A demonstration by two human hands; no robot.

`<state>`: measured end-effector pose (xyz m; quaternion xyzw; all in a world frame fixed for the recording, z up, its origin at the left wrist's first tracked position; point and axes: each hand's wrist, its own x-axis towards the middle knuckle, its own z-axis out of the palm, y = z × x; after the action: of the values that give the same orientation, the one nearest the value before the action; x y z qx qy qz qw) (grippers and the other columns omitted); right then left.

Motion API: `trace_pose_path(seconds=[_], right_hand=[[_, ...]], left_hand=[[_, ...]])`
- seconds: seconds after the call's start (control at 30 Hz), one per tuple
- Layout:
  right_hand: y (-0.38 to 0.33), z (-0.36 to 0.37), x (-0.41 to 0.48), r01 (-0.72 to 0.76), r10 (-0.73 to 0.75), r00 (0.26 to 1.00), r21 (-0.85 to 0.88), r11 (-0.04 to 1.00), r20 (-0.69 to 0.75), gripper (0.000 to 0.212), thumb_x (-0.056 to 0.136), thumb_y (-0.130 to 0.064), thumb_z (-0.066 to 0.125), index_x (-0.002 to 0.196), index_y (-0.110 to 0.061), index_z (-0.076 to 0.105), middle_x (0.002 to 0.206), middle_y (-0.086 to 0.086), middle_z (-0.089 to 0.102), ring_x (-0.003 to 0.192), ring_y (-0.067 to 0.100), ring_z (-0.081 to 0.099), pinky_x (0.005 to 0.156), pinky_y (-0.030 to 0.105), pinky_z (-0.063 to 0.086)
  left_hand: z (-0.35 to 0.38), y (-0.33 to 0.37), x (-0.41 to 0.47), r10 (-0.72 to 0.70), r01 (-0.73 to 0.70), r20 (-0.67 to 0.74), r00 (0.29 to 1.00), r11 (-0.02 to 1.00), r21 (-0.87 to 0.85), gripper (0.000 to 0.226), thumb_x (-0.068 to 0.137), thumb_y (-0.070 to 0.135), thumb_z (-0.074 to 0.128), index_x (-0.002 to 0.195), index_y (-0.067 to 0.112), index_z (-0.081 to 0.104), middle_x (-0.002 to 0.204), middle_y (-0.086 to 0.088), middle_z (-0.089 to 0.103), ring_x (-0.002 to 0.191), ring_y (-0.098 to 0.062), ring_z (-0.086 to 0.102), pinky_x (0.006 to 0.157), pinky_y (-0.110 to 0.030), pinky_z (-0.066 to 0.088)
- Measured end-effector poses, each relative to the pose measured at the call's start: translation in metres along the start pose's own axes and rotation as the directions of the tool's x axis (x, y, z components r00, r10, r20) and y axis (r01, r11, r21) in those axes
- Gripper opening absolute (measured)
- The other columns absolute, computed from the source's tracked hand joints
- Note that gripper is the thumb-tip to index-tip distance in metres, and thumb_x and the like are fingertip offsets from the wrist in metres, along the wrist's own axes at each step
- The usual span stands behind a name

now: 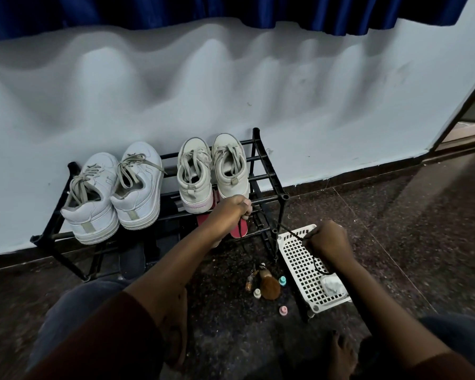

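Note:
A black metal shoe rack [269,176] stands against a pale wall. On its top shelf sit a pair of white sneakers [113,193] at the left and a pair of cream sneakers [211,171] at the right. My left hand [235,207] grips the front top bar beside the cream pair and pinches one end of a dark cord [280,224]. The cord runs down to my right hand [329,239], which pinches it over a white perforated tray [299,259]. Red sandals [237,229] lie on the lower shelf under my left hand.
On the dark speckled floor near the tray lie a brown brush [269,286], small bottles and little coloured caps [283,310]. A crumpled white cloth [332,285] rests on the tray. My knees and bare foot [343,355] fill the foreground. A doorway opens at far right.

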<state>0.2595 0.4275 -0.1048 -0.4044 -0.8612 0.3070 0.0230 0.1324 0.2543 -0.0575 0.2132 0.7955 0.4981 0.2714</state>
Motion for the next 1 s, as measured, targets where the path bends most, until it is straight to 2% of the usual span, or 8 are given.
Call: trace_pose_path(seconds=[0.1,0.23,0.33,0.47,0.67,0.8,0.87,1.0], right_hand=[[-0.007,-0.006,-0.009,0.074,-0.074,0.996,-0.003,0.997,-0.054,0.013,0.078,-0.008,0.067,0.088,-0.003,0.074,0.078,0.020,0.070,0.069,0.026,0.067,0.062,0.030,0.055],[-0.039,-0.016,-0.033,0.282,-0.259,0.959,0.436,0.855,-0.112,0.019,0.082,-0.008,0.069,0.100,-0.006,0.071,0.071,0.008,0.071,0.050,-0.001,0.059,0.052,0.006,0.044],[-0.053,-0.010,-0.040,0.178,-0.272,0.962,0.700,0.691,0.024,0.015,0.082,-0.005,0.065,0.096,-0.004,0.071,0.066,0.013,0.068,0.053,0.014,0.058,0.055,0.017,0.049],[-0.052,-0.006,-0.039,0.037,-0.229,0.965,0.794,0.607,0.130,0.010,0.081,0.000,0.064,0.089,0.000,0.071,0.066,0.016,0.066,0.048,0.013,0.053,0.047,0.017,0.046],[-0.047,-0.001,-0.036,0.025,-0.202,0.966,0.719,0.694,0.161,0.012,0.080,0.001,0.066,0.091,0.004,0.071,0.059,0.010,0.065,0.043,0.008,0.049,0.044,0.016,0.040],[-0.039,0.003,-0.026,0.218,-0.225,0.974,0.347,0.912,-0.021,0.011,0.080,-0.005,0.069,0.090,-0.005,0.074,0.075,0.010,0.071,0.056,0.005,0.060,0.060,0.017,0.048],[-0.032,0.005,-0.021,0.200,-0.195,0.980,0.244,0.949,-0.046,0.009,0.079,-0.006,0.069,0.086,-0.004,0.075,0.079,0.013,0.072,0.064,0.013,0.061,0.065,0.020,0.048],[-0.017,0.011,-0.011,0.095,-0.096,0.995,0.070,0.993,0.002,0.016,0.078,-0.002,0.061,0.065,-0.002,0.071,0.062,0.016,0.065,0.064,0.025,0.064,0.056,0.021,0.043]], left_hand=[[0.002,0.001,-0.001,-0.003,0.003,-0.007,1.000,1.000,0.013,0.023,0.100,0.018,0.042,0.085,0.015,0.059,0.078,0.008,0.058,0.067,-0.004,0.050,0.068,-0.019,0.040],[0.016,0.006,-0.010,0.042,-0.057,0.087,0.995,0.982,0.182,0.027,0.097,0.022,0.047,0.074,0.026,0.060,0.067,0.017,0.056,0.058,0.003,0.046,0.063,-0.021,0.035],[0.022,0.010,-0.013,0.079,-0.098,0.093,0.993,0.969,0.225,0.030,0.096,0.024,0.048,0.068,0.028,0.057,0.059,0.015,0.052,0.056,0.002,0.046,0.058,-0.021,0.032],[0.025,0.008,-0.014,0.044,-0.066,0.108,0.993,0.974,0.216,0.028,0.095,0.026,0.049,0.069,0.027,0.058,0.065,0.010,0.057,0.061,-0.005,0.050,0.065,-0.023,0.038],[0.022,0.004,-0.015,0.076,-0.113,0.144,0.987,0.956,0.271,0.023,0.097,0.031,0.047,0.080,0.022,0.060,0.080,0.008,0.058,0.075,-0.006,0.052,0.067,-0.023,0.035],[0.017,0.006,-0.015,-0.009,-0.015,0.178,0.984,0.991,0.131,0.029,0.100,0.028,0.043,0.076,0.020,0.057,0.075,0.006,0.056,0.070,-0.006,0.050,0.067,-0.022,0.036],[0.013,0.009,-0.014,-0.048,0.046,0.191,0.980,0.999,0.014,0.029,0.101,0.023,0.040,0.076,0.017,0.054,0.074,0.004,0.052,0.066,-0.006,0.047,0.065,-0.021,0.037],[0.001,0.007,-0.008,-0.079,0.085,0.124,0.989,0.995,-0.045,0.028,0.101,0.020,0.040,0.079,0.014,0.056,0.077,0.000,0.051,0.066,-0.007,0.048,0.060,-0.015,0.038]])
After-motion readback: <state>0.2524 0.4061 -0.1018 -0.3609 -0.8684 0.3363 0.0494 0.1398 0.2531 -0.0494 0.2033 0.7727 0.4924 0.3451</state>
